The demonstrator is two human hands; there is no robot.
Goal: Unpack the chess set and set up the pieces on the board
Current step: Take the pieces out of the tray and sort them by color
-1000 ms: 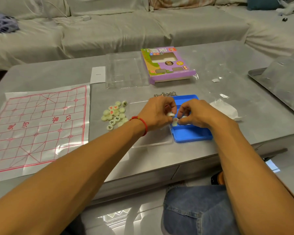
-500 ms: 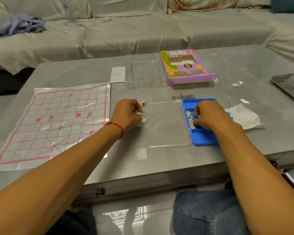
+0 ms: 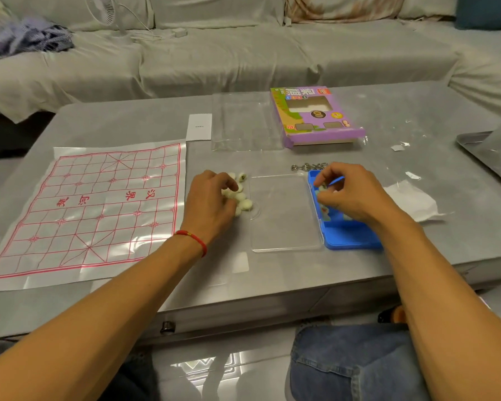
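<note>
Pieces (image 3: pixel 242 199): ~8 by left hand (image 3: pixel 211 202).

Board (image 3: pixel 99 204): white sheet, red grid, flat at left of frame. Pieces (image 3: pixel 242 198): pale round discs heaped at centre, just right of the board. Blue tray (image 3: pixel 347 235), right of centre, holds more discs; clear lid (image 3: pixel 284 215) flat beside it.

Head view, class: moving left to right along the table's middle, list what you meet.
Board → left hand → pile of pieces → clear lid → right hand → white wrapper.
</note>
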